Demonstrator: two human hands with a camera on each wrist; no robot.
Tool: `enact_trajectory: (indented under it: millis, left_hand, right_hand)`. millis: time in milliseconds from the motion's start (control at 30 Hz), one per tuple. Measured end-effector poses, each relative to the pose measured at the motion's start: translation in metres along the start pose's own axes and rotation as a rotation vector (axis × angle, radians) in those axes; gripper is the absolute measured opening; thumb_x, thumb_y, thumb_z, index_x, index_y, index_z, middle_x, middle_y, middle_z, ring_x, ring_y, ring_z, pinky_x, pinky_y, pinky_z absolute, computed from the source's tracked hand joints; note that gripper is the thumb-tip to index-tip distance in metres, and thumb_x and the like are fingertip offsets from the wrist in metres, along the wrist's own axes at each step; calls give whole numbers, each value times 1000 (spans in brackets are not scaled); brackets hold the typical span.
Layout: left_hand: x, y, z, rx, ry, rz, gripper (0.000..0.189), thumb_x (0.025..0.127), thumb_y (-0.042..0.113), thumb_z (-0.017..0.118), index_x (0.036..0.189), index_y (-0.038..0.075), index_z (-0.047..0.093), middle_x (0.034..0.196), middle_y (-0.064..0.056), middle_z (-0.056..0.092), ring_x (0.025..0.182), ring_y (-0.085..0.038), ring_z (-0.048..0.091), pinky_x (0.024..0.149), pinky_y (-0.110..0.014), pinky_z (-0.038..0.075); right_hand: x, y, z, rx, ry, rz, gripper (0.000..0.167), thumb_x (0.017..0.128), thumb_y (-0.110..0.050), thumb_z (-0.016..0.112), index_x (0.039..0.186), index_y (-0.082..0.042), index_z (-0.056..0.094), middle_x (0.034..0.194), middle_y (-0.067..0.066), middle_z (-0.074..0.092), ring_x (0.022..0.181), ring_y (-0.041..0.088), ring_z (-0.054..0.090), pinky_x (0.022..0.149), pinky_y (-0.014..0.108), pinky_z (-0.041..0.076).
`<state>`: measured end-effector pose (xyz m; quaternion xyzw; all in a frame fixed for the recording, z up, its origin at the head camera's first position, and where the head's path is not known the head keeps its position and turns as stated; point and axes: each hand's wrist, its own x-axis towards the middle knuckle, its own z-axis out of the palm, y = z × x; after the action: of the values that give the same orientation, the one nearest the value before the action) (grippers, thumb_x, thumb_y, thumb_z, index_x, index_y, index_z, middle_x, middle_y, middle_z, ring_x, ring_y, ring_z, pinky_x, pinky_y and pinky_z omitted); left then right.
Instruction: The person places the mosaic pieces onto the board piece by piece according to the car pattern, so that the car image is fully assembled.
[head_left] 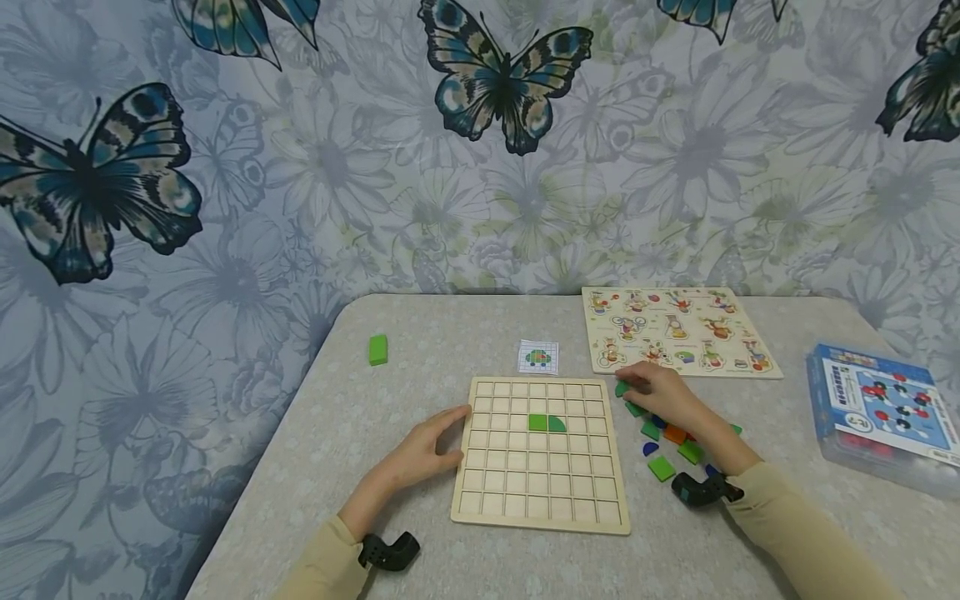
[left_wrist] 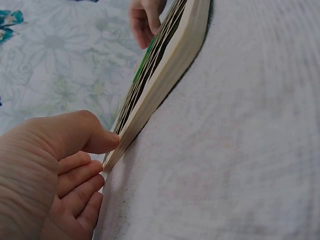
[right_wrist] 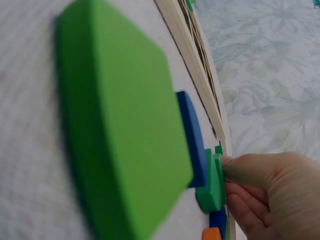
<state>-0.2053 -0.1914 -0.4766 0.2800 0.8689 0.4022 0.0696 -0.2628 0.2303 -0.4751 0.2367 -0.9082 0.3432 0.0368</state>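
A wooden grid board (head_left: 540,527) lies on the table, with a light green square block (head_left: 537,422) and a darker green quarter-round block (head_left: 557,424) side by side in two cells. My left hand (head_left: 423,450) touches the board's left edge with thumb and fingertips, fingers extended. Beside the board's upper right corner, my right hand (head_left: 663,396) pinches a small green block (head_left: 621,388), whose shape is partly covered by the fingers. Below that hand lie loose blocks, among them a light green square (head_left: 662,468), a blue half-round (head_left: 650,448) and an orange block (head_left: 676,434).
A small pattern card (head_left: 538,357) lies behind the board. One light green block (head_left: 378,350) is alone at the back left. A picture board (head_left: 682,333) stands flat at the back right, and a blue-lidded plastic box (head_left: 885,408) is at the far right.
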Motion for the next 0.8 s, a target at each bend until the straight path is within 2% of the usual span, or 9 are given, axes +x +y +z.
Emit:
enact_trajectory:
  millis: [200, 400, 600, 800]
  left_hand:
    - [-1, -1, 1, 10, 1, -13, 67, 84, 8, 64, 145, 2, 35, 146, -15, 36, 135, -31, 30, 107, -49, 27]
    - [-1, -1, 2, 20, 2, -16, 67, 84, 7, 63, 145, 2, 35, 146, -15, 37, 135, -31, 30, 108, -48, 27]
    - [-1, -1, 2, 12, 1, -20, 68, 84, 6, 64, 145, 1, 35, 147, -14, 36, 136, -30, 29, 108, -47, 27]
    - [-1, -1, 3, 6, 4, -17, 68, 83, 6, 63, 145, 1, 34, 147, -15, 36, 136, -30, 29, 108, -48, 27]
  right_hand:
    - [-2, -2, -3, -19, 1, -2, 30, 85, -1, 67, 115, 2, 64, 105, 13, 64, 96, 31, 62, 78, 38, 53]
    - [-3, -16, -11, 27, 38, 23, 30, 87, -7, 67, 116, 1, 63, 108, 13, 63, 97, 31, 61, 78, 40, 53]
    - [7, -46, -13, 85, 78, -12, 32, 88, -13, 67, 116, 1, 64, 110, 12, 65, 95, 27, 63, 78, 37, 53]
    - [19, -78, 4, 164, 59, -44, 31, 86, -16, 70, 114, -4, 66, 110, 8, 65, 94, 21, 64, 78, 33, 53]
